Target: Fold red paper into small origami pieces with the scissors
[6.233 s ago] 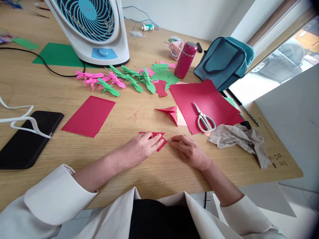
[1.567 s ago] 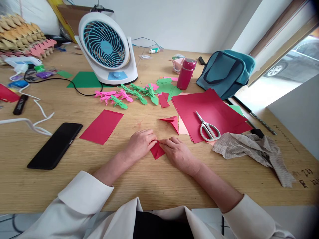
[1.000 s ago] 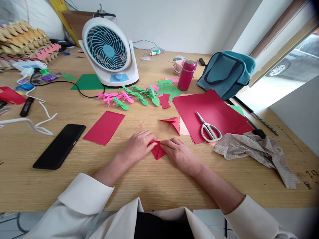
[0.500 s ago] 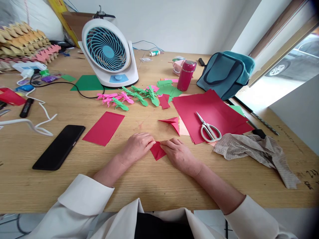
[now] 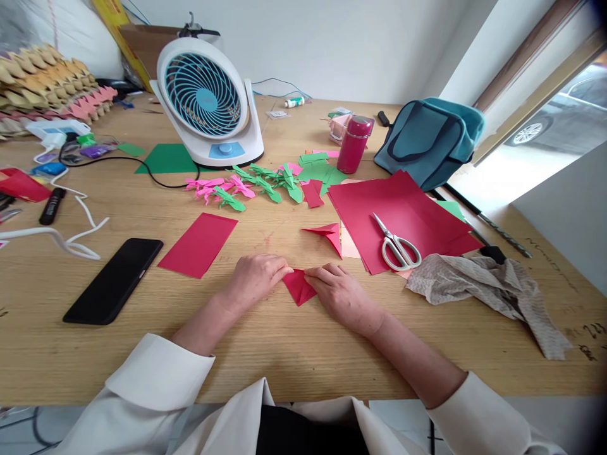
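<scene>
A small folded red paper point(image 5: 300, 288) lies on the wooden table between my hands, with crease lines on it. My left hand point(image 5: 258, 275) has its fingers pressed together at the paper's upper left corner. On the upper right edge, my right hand point(image 5: 337, 292) pinches the paper, its fingers hiding that side. Just beyond stands a folded red piece point(image 5: 329, 235) with pointed ends. A flat red rectangle point(image 5: 199, 245) lies to the left, and white scissors point(image 5: 401, 250) rest on a stack of red sheets point(image 5: 427, 221) to the right.
Green and pink folded figures point(image 5: 265, 183) lie beyond my hands, near a fan point(image 5: 203, 95) and a red bottle point(image 5: 355, 145). A black phone point(image 5: 114, 281) is at left. At right are a crumpled cloth point(image 5: 474, 278) and a teal bag point(image 5: 427, 142).
My left hand has shifted slightly left, and a little more of the folded paper's left corner shows. My right hand has stayed in place.
</scene>
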### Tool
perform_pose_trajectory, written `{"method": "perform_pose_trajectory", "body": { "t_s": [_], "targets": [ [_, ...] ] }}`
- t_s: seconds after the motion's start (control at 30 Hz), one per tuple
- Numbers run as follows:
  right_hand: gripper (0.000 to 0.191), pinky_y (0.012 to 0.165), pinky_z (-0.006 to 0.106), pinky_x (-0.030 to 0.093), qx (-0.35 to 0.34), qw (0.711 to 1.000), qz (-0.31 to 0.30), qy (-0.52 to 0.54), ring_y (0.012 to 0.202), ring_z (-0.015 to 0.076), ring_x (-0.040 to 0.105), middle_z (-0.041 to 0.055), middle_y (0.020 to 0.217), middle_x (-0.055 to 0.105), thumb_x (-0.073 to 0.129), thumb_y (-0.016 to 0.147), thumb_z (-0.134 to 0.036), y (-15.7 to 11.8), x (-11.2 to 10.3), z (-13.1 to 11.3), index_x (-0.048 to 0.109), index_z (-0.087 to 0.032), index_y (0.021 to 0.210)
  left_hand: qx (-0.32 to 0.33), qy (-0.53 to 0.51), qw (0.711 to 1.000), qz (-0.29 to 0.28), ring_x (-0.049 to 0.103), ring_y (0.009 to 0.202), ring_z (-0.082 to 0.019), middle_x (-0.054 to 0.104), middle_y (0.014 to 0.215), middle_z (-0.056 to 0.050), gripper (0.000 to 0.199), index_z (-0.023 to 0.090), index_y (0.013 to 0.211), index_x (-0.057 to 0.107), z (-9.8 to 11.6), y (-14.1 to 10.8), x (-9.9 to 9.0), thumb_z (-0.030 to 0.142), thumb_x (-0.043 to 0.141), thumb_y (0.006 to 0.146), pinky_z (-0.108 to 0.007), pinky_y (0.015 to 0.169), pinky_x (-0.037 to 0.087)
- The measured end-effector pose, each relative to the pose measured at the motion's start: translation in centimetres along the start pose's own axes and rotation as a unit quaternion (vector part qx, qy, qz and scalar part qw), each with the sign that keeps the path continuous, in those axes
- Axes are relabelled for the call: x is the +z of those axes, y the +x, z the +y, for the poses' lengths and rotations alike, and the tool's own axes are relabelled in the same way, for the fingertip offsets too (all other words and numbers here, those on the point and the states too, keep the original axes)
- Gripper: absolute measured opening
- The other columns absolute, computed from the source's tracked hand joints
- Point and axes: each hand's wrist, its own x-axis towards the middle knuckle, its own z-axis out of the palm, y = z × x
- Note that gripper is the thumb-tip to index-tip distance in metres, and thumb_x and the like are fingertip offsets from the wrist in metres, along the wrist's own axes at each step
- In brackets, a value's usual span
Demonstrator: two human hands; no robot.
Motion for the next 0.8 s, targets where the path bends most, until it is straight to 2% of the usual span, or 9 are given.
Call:
{"method": "perform_pose_trajectory", "body": {
  "t_s": [0.1,0.2,0.4,0.47,0.57,0.63,0.8],
  "targets": [
    [0.027,0.084,0.039,0.047,0.001,1.0,-0.004,-0.002,0.095,0.0224,0.052,0.0101,0.124,0.061,0.043,0.099,-0.013,0.0,0.0,0.0,0.059,-0.015,0.12,-0.031,-0.007,0.999,-0.021,0.066,0.071,-0.018,0.074,0.079,-0.003,0.029,0.021,0.08,0.068,-0.2,0.0,-0.1,0.04,0.053,0.095,-0.027,0.057,0.031],
    [0.027,0.084,0.039,0.048,0.002,1.0,-0.007,-0.004,0.095,0.0222,0.052,0.0109,0.124,0.061,0.043,0.098,-0.013,0.0,-0.1,0.0,0.06,-0.015,0.119,-0.057,-0.04,0.997,-0.038,0.064,0.066,-0.017,0.073,0.072,-0.002,0.038,0.021,0.075,0.068,-0.4,0.0,-0.3,0.046,0.049,0.096,-0.027,0.057,0.031],
    [0.026,0.084,0.039,0.05,0.0,1.0,-0.003,0.001,0.096,0.023,0.051,0.0117,0.123,0.062,0.042,0.099,-0.013,0.0,-0.4,-0.2,0.061,-0.012,0.116,-0.109,-0.206,0.971,-0.049,0.058,0.054,-0.013,0.065,0.056,0.002,0.044,0.02,0.065,0.064,-0.7,0.0,-0.6,0.044,0.045,0.097,-0.024,0.059,0.036],
    [0.027,0.083,0.039,0.05,-0.001,1.0,-0.001,0.003,0.096,0.023,0.052,0.0121,0.124,0.061,0.041,0.099,-0.013,0.0,-0.3,-0.2,0.061,-0.012,0.117,-0.109,-0.232,0.966,-0.039,0.058,0.055,-0.012,0.066,0.06,0.002,0.04,0.02,0.07,0.066,-0.5,-0.1,-0.6,0.043,0.046,0.096,-0.024,0.059,0.037],
    [0.029,0.084,0.04,0.05,-0.006,1.0,0.001,0.005,0.098,0.0234,0.052,0.0129,0.125,0.06,0.041,0.099,-0.013,-0.1,-0.2,-0.1,0.059,-0.012,0.121,-0.089,-0.226,0.97,0.003,0.058,0.065,-0.013,0.069,0.078,0.001,0.023,0.02,0.081,0.067,0.2,-0.1,-0.1,0.041,0.061,0.088,-0.024,0.062,0.038],
    [0.029,0.085,0.041,0.05,-0.008,1.0,0.002,0.005,0.1,0.024,0.052,0.0132,0.126,0.06,0.042,0.099,-0.014,-0.1,-0.1,-0.1,0.058,-0.012,0.123,-0.084,-0.213,0.973,0.035,0.058,0.07,-0.012,0.067,0.083,0.001,0.015,0.02,0.079,0.066,0.7,0.0,0.2,0.034,0.066,0.085,-0.023,0.064,0.038],
    [0.03,0.085,0.041,0.05,-0.006,1.0,-0.004,0.0,0.1,0.0242,0.052,0.0125,0.128,0.06,0.042,0.099,-0.014,-0.1,-0.2,-0.1,0.058,-0.012,0.124,-0.066,-0.19,0.977,0.066,0.058,0.071,-0.013,0.064,0.077,0.001,0.022,0.019,0.075,0.067,1.0,-0.3,0.8,0.029,0.057,0.092,-0.024,0.066,0.038]
  ]
}}
